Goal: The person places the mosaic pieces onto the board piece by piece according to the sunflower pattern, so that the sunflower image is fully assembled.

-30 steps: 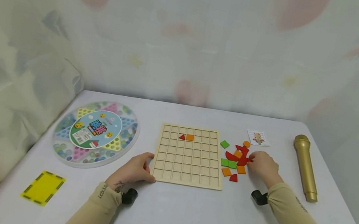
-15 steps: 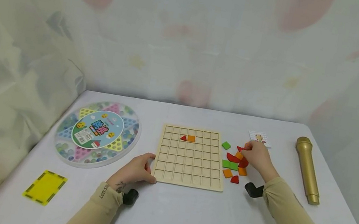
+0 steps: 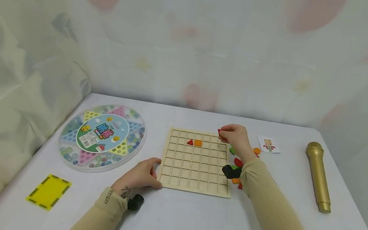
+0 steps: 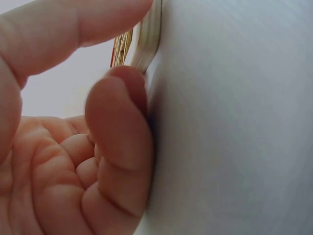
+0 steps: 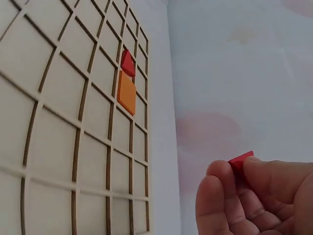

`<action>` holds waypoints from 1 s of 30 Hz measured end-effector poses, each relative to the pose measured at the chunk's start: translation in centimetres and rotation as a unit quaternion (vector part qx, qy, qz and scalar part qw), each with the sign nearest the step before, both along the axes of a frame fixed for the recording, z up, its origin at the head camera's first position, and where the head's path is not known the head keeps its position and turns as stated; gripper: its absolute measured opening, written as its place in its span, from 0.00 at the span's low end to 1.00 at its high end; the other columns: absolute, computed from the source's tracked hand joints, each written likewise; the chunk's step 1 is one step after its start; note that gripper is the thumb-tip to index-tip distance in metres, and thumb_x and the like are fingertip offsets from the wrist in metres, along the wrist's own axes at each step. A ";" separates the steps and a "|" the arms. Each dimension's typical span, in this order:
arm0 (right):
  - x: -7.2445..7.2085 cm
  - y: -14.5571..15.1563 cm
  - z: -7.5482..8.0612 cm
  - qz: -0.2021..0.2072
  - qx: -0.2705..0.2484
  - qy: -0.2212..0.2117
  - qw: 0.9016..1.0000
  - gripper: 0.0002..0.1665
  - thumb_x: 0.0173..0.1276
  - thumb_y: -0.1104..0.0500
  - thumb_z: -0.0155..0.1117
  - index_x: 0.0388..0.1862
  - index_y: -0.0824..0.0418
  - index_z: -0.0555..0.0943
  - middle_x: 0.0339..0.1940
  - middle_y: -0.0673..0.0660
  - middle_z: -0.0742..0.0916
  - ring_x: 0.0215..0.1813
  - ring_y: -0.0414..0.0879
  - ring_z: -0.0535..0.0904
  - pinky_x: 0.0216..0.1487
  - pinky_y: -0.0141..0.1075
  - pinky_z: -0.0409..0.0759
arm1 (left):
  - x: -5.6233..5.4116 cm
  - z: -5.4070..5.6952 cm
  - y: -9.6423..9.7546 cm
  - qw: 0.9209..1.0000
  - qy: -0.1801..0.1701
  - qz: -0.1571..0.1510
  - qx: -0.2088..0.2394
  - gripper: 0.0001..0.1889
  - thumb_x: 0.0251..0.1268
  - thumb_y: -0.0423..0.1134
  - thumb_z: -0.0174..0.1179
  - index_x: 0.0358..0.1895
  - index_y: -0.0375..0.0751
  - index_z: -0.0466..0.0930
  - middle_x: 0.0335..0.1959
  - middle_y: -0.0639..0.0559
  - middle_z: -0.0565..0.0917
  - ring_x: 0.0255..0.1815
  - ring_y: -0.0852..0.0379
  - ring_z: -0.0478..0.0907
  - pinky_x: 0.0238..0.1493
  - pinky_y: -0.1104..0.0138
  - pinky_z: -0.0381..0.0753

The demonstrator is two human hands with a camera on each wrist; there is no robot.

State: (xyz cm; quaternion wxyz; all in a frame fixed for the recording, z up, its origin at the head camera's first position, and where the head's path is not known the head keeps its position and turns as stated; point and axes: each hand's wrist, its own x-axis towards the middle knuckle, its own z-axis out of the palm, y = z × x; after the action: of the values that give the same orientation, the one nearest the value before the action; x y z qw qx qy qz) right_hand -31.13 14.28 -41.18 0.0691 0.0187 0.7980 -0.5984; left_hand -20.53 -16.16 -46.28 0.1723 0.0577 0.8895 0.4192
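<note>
My right hand (image 3: 235, 138) is over the back right corner of the wooden grid board (image 3: 182, 165), pinching a small red triangle tile (image 5: 240, 159) between thumb and fingers. On the board, a second red triangle (image 3: 190, 142) sits in a square beside an orange square tile (image 3: 198, 143). My left hand (image 3: 139, 175) holds the board by its front left corner, thumb at the corner and bent fingers against the left edge. Seen from the left wrist, the fingers (image 4: 120, 142) curl right beside the board's rim (image 4: 152, 39).
Loose tiles, among them a red piece (image 3: 238, 162) and an orange disc (image 3: 257, 150), lie right of the board, partly behind my right arm. A picture card (image 3: 269, 145) and gold microphone (image 3: 318, 178) lie farther right. At left are a round marble game (image 3: 135, 151) and yellow card (image 3: 49, 192).
My right hand has moved left from the loose tiles to the board's back right corner, carrying a red triangle tile. My left hand stays at the board's corner.
</note>
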 end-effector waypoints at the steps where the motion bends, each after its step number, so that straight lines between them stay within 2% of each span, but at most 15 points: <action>1: -0.3 -0.3 -0.1 -0.002 -0.008 -0.011 1.000 0.16 0.66 0.65 0.56 0.50 0.73 0.75 0.46 0.69 0.81 0.34 0.43 0.82 0.49 0.42 0.78 | 0.0 0.0 0.0 1.000 0.000 -0.001 -0.001 0.45 0.38 0.32 0.73 0.65 0.33 0.61 0.23 0.47 0.74 0.21 0.56 0.69 0.25 0.67 0.68; 5: -1.2 -1.4 -0.8 -0.012 -0.039 -0.045 0.998 0.16 0.65 0.68 0.56 0.51 0.75 0.74 0.42 0.68 0.82 0.32 0.44 0.82 0.51 0.46 0.77 | -0.1 -0.2 0.0 1.000 0.002 -0.005 -0.004 0.45 0.39 0.33 0.73 0.65 0.33 0.61 0.23 0.48 0.74 0.21 0.56 0.68 0.25 0.67 0.68; 9: -1.7 -2.3 -1.4 -0.024 -0.046 -0.065 0.997 0.15 0.64 0.69 0.57 0.48 0.74 0.75 0.36 0.63 0.83 0.29 0.43 0.82 0.47 0.44 0.79 | -0.1 -0.2 0.0 1.000 0.002 -0.003 -0.004 0.44 0.39 0.33 0.73 0.65 0.34 0.61 0.23 0.47 0.74 0.21 0.56 0.68 0.25 0.67 0.68; 13: -1.8 -2.9 -2.0 -0.036 -0.041 -0.076 0.996 0.12 0.63 0.68 0.58 0.46 0.72 0.76 0.32 0.61 0.82 0.27 0.43 0.82 0.43 0.40 0.81 | -0.1 -0.1 0.0 1.000 -0.003 0.002 -0.005 0.44 0.39 0.33 0.73 0.65 0.34 0.61 0.23 0.47 0.73 0.21 0.56 0.68 0.25 0.67 0.67; 21: -1.3 -3.5 -2.8 -0.048 -0.042 -0.077 0.995 0.10 0.62 0.68 0.59 0.42 0.71 0.76 0.29 0.60 0.84 0.28 0.46 0.83 0.41 0.39 0.81 | -0.1 -0.1 0.0 1.000 0.000 -0.002 -0.004 0.44 0.39 0.33 0.73 0.65 0.34 0.61 0.22 0.48 0.74 0.21 0.56 0.68 0.24 0.66 0.67; 23: -1.3 -3.5 -2.9 -0.042 -0.033 -0.076 0.996 0.13 0.63 0.67 0.57 0.47 0.70 0.75 0.32 0.61 0.83 0.26 0.44 0.81 0.37 0.36 0.82 | -0.1 -0.1 0.0 1.000 0.001 -0.004 -0.003 0.44 0.39 0.33 0.73 0.65 0.34 0.61 0.22 0.48 0.74 0.21 0.56 0.68 0.24 0.66 0.67; 25: -1.3 -3.6 -3.1 -0.025 -0.017 -0.071 0.997 0.18 0.65 0.67 0.53 0.54 0.68 0.74 0.38 0.63 0.83 0.20 0.41 0.76 0.29 0.32 0.79 | -0.1 -0.1 0.0 1.000 0.001 -0.004 -0.003 0.44 0.39 0.33 0.73 0.66 0.34 0.61 0.23 0.48 0.74 0.21 0.56 0.68 0.24 0.66 0.67; 27: -1.4 -3.5 -3.1 -0.008 -0.002 -0.065 0.998 0.21 0.67 0.66 0.48 0.58 0.65 0.73 0.44 0.65 0.81 0.16 0.38 0.67 0.22 0.30 0.71 | -0.1 -0.1 -0.1 1.000 0.001 -0.004 -0.003 0.44 0.39 0.33 0.73 0.66 0.35 0.61 0.23 0.48 0.74 0.21 0.56 0.68 0.24 0.66 0.67; 29: -1.4 -3.5 -3.1 0.003 0.014 -0.057 0.998 0.22 0.68 0.64 0.45 0.60 0.64 0.73 0.48 0.65 0.80 0.15 0.38 0.60 0.20 0.30 0.62 | -0.1 -0.1 -0.1 1.000 0.000 -0.004 -0.003 0.44 0.39 0.33 0.73 0.66 0.35 0.61 0.23 0.47 0.74 0.21 0.56 0.68 0.24 0.66 0.67; 30: -1.3 -3.6 -3.1 0.001 0.022 -0.053 0.998 0.21 0.68 0.64 0.46 0.58 0.64 0.74 0.49 0.65 0.80 0.16 0.39 0.60 0.21 0.31 0.61 | -0.1 -0.2 -0.1 1.000 0.000 -0.004 -0.003 0.44 0.39 0.33 0.73 0.66 0.35 0.61 0.23 0.47 0.74 0.21 0.56 0.68 0.24 0.66 0.68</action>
State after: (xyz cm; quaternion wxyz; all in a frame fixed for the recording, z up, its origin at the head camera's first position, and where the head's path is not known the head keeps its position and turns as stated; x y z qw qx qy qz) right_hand -32.48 10.72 -44.24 0.1120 0.0510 0.8059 -0.5791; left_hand -20.64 -16.22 -46.44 0.1743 0.0607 0.8903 0.4163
